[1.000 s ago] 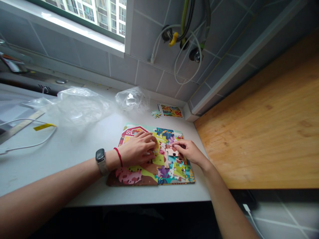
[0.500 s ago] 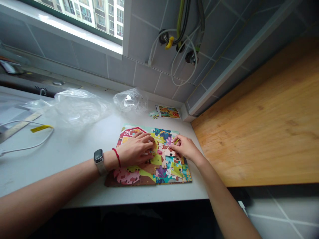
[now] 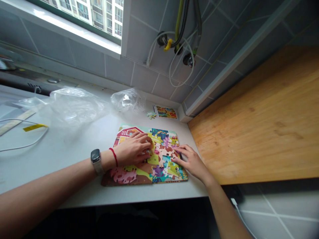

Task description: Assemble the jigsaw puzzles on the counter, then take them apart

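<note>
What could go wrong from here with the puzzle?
The right hand has its fingers at the right side of the puzzle, so a sideways nudge might shift pieces. The puzzle lies near the front edge of the counter; pulled that way, it could overhang. The loose pieces by the picture card might be overlooked.

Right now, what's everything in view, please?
Counter: one, white, centre
Jigsaw puzzle: one, multicoloured, counter's front
Picture card: one, multicoloured, counter's back corner
Loose pieces: several, mixed colours, beside the card
Plastic bags: two clumps, clear, counter's back
Tagged cable: one, white, left
Wooden panel: one, light brown, right
Window: one, white-framed, upper left
Wall: one, grey-tiled, back
Wall hoses: several, yellow and dark, top
Watch: one, dark-faced, left wrist
Bracelet: one, red, left wrist
Left hand: one, bare, on the puzzle
Right hand: one, bare, at the puzzle's right side
</note>
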Motion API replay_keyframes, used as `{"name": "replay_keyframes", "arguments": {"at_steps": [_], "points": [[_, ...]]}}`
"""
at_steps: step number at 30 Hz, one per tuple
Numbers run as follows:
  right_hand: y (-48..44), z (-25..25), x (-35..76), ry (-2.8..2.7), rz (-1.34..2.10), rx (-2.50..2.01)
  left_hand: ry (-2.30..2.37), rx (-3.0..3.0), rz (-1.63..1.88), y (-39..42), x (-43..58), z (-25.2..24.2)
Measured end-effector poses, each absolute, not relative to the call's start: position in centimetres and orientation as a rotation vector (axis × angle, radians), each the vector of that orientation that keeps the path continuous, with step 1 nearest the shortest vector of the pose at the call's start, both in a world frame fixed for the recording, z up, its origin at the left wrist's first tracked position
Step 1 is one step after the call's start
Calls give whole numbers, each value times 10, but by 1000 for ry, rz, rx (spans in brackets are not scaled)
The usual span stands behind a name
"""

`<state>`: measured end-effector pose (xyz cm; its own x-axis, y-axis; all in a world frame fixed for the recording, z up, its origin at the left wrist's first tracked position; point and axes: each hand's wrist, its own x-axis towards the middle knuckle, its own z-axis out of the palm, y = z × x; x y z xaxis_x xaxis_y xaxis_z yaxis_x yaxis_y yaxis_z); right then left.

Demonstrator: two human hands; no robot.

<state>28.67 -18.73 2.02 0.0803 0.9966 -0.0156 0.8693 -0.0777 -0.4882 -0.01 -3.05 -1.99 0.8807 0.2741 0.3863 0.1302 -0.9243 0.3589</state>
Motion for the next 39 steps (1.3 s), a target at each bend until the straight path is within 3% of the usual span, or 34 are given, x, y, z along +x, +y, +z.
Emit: {"name": "replay_keyframes", "arguments": {"at_steps": [9, 16, 23, 30, 39], "points": [[-196, 18, 305, -1842, 496, -2074, 280, 2724, 613, -30, 0, -17], [-202, 21, 304, -1814, 227, -2090, 278, 2739, 613, -30, 0, -20], [-192, 14, 268, -2138, 444, -1805, 276, 2738, 586, -30, -1, -15], [-215, 11, 299, -1821, 262, -2016, 227, 2712, 603, -27, -3, -19], [-223, 7, 317, -1764, 450, -2063, 266, 2713, 624, -26, -1, -24]]}}
